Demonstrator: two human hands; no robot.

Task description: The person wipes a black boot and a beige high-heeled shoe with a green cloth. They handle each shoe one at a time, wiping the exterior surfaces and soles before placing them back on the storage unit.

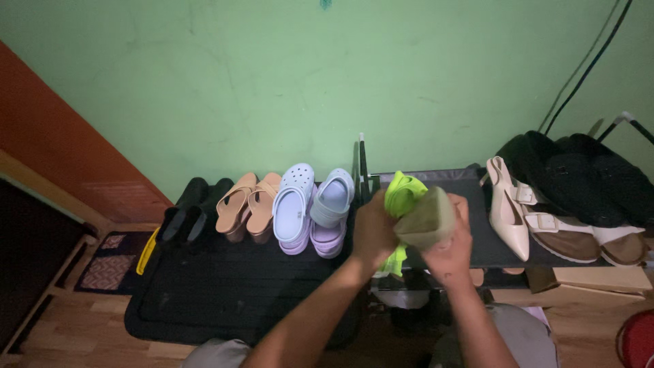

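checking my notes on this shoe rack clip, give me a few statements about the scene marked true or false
1. Both hands hold a neon yellow-green shoe over the rack shelf. True; the left hand and right hand grip it together, sole toward the camera.
2. The lilac clogs sit on the rack shelf. False; they stand on the black floor mat.
3. A pair of tan wedge sandals stands left of the clogs. True.
4. The wall behind is orange. False; it is green.
5. A cream slingback heel lies on the shelf, right of the hands. True.

Black mat (pixel 204 300) — clogs (pixel 295 208), sandals (pixel 246 204); rack (pixel 477 238) — heels (pixel 507 211).
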